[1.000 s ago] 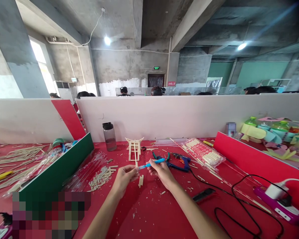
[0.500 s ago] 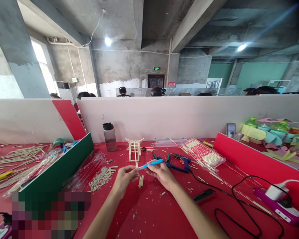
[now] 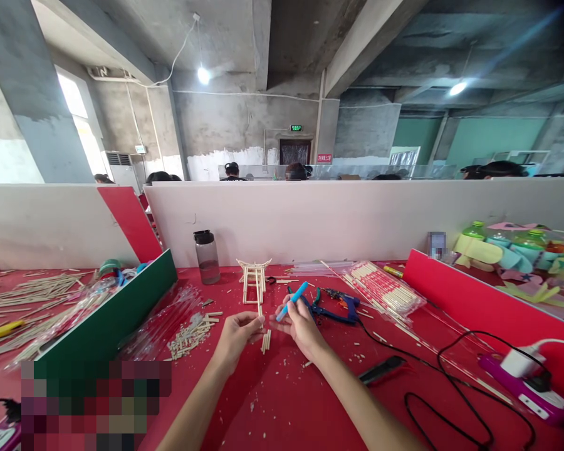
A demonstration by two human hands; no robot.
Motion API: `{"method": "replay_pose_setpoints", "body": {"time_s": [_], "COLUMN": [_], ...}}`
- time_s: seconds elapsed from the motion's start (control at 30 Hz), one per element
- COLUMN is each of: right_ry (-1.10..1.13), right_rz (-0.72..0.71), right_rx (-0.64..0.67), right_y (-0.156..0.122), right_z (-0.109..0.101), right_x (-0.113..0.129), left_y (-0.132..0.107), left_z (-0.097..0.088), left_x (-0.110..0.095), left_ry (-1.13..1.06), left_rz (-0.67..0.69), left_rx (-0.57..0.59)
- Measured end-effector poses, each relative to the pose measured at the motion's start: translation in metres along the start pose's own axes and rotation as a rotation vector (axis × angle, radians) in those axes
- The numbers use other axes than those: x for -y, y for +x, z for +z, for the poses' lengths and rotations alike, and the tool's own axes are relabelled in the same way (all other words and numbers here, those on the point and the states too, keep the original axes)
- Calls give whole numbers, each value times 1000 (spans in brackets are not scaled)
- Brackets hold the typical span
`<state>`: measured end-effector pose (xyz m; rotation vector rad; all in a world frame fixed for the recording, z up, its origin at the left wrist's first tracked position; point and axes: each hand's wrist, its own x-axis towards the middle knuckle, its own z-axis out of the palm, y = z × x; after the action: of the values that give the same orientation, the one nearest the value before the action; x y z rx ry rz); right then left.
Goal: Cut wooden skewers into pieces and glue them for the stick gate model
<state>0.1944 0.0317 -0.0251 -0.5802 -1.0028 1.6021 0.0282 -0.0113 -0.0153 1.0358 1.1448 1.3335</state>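
Observation:
My left hand point(image 3: 236, 335) pinches a short thin wooden stick point(image 3: 260, 312) over the red table point(image 3: 291, 401). My right hand point(image 3: 299, 324) grips a light blue pen point(image 3: 295, 299), its far end tilted up and away, its tip close to the stick. Just below the hands lie a couple of cut sticks point(image 3: 266, 341). Behind them a small stick-built gate model point(image 3: 254, 279) lies on the table.
A dark bottle point(image 3: 207, 257) stands by the white partition. Green pliers point(image 3: 310, 297) and a blue glue gun point(image 3: 344, 302) lie right of the model, with packs of sticks point(image 3: 385, 289). Stick offcuts point(image 3: 190, 335) lie left. Black cables point(image 3: 451, 369) and a power strip point(image 3: 529, 382) at right.
The pen has swung from lying nearly level to pointing up and away, and my right hand has shifted slightly toward the left hand. The left hand has barely moved.

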Motion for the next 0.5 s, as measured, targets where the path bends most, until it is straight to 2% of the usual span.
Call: {"method": "replay_pose_setpoints", "body": {"time_s": [0.1, 0.27, 0.5], "right_ry": [-18, -128, -342], "right_rz": [-27, -31, 90], "right_rx": [-13, 50, 63], "right_y": [5, 7, 6], "right_z": [-6, -10, -9], "right_x": [1, 4, 5], "left_y": [0, 0, 0], "left_z": [-1, -2, -4], "left_x": [0, 1, 1], "left_ry": [-6, 13, 9], "left_rz": [-13, -29, -31], "left_rx": [-11, -6, -12]}}
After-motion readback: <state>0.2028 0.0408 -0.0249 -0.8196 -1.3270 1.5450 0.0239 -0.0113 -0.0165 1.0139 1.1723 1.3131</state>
